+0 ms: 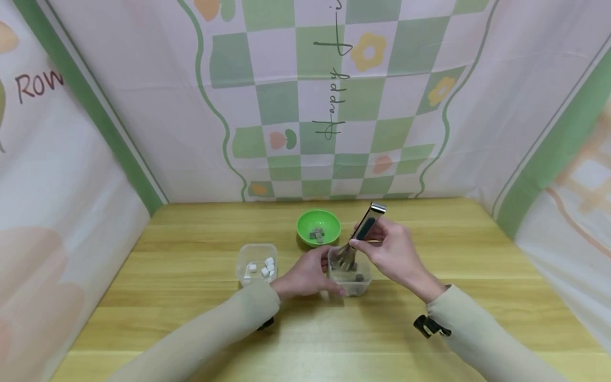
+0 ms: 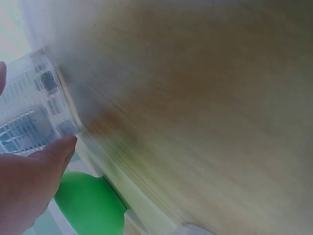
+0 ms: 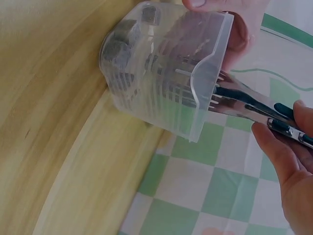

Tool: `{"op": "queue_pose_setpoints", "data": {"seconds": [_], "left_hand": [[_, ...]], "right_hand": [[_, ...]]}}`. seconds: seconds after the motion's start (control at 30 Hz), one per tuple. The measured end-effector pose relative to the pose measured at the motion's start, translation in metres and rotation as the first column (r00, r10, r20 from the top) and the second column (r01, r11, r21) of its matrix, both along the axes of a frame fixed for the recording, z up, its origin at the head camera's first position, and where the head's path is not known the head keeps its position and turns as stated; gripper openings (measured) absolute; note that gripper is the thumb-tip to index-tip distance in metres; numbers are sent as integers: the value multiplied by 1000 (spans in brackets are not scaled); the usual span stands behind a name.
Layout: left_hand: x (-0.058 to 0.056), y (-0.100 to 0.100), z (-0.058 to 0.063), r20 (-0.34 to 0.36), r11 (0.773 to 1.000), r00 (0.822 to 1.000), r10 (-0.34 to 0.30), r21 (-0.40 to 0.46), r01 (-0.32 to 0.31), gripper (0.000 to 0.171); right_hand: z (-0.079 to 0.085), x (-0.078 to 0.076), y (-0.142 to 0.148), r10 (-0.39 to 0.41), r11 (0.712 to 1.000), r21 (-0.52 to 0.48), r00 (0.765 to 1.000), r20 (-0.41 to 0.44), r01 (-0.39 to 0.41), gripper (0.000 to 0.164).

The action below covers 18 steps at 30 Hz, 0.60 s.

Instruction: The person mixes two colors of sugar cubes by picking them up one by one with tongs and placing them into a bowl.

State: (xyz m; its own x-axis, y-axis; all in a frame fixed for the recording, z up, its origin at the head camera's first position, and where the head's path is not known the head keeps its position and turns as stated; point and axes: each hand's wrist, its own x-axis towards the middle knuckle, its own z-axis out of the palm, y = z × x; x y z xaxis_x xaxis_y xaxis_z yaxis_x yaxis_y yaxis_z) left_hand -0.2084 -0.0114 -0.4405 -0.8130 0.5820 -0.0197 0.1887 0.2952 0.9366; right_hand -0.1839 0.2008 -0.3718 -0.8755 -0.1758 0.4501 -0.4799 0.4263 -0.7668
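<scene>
My right hand (image 1: 393,254) pinches a pair of metal tongs (image 1: 366,225) with dark grip inserts. Their slotted ends reach down into a clear plastic container (image 3: 161,93) that holds several dark grey cubes (image 3: 117,51). Whether a cube sits between the tong ends cannot be made out. My left hand (image 1: 307,273) grips the same container from its left, fingers at the far side and thumb at the near side. Just beyond it stands a green bowl (image 1: 305,241) with several grey cubes (image 1: 317,234) inside.
To the left of my left hand is a second clear container (image 1: 242,257) with several white cubes (image 1: 269,265). Everything stands on a wooden table (image 1: 191,297). A cloth with a green check pattern (image 1: 315,101) hangs behind the table's far edge.
</scene>
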Motion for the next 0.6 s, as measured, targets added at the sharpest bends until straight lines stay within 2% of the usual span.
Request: {"op": "queue_pose_setpoints", "data": {"seconds": [0.2, 0.4, 0.6], "left_hand": [[0, 0, 1, -1, 1000, 1000, -3, -6, 3, 91], [1, 0, 2, 9, 1000, 1000, -3, 4, 3, 88], [0, 0, 2, 1, 1000, 1000, 0, -6, 0, 89]], "right_hand": [[0, -1, 2, 23, 999, 39, 999, 45, -24, 25], [3, -3, 6, 40, 998, 42, 998, 45, -41, 25], [3, -8, 6, 51, 994, 90, 997, 61, -57, 24]]}}
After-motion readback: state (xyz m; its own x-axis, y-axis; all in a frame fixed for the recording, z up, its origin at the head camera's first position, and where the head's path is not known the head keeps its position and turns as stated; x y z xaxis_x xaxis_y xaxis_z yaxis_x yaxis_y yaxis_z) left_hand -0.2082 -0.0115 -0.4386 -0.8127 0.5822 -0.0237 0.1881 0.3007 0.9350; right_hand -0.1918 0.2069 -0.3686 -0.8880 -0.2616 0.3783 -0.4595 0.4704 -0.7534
